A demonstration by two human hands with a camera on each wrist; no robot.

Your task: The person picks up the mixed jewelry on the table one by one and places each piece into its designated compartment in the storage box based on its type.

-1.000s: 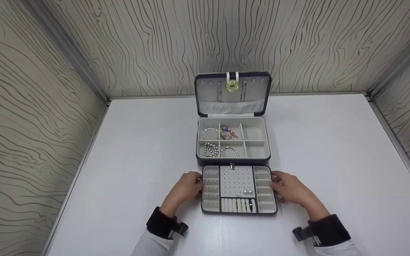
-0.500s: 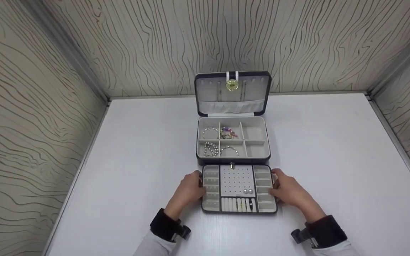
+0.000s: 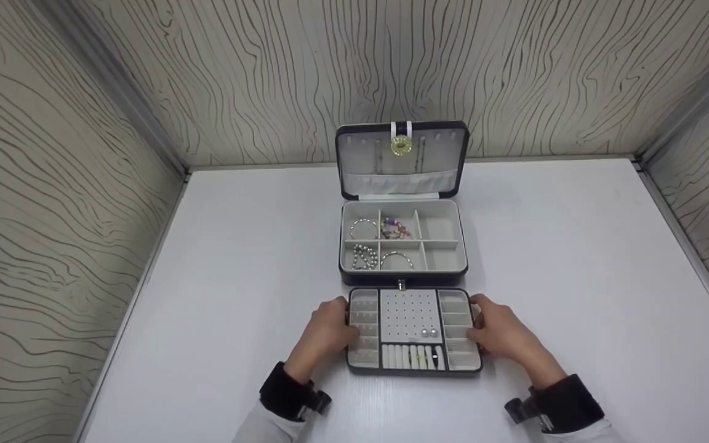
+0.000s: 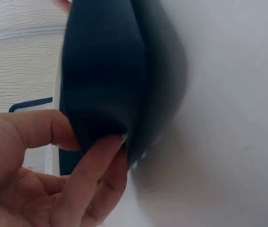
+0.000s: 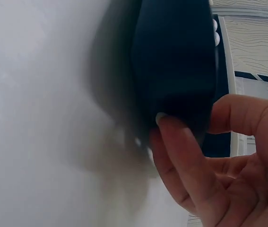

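A dark-rimmed jewelry tray (image 3: 410, 315) lies in front of the open jewelry box (image 3: 404, 275). It has a pegboard with two pearl earrings (image 3: 429, 333), a row of ring rolls (image 3: 411, 357) and small side compartments. My left hand (image 3: 327, 329) grips the tray's left end, thumb over the rim. At the opposite end, my right hand (image 3: 502, 327) holds it the same way. Both wrist views show fingers (image 4: 84, 182) curled at the lower edge of the dark blue side wall (image 5: 178, 61), with a shadow on the white surface beside it.
The box's lid (image 3: 400, 163) stands raised, with necklaces and a gold clasp. Box compartments contain bracelets (image 3: 364, 229), colored beads (image 3: 396, 229) and a silver bead string (image 3: 364, 257). The white table (image 3: 256, 258) meets a wood-patterned wall (image 3: 268, 80) behind and at both sides.
Both thumbs have come over the rim and the hands have tightened on the tray's ends. The tray has shifted slightly toward me and looks a little larger.
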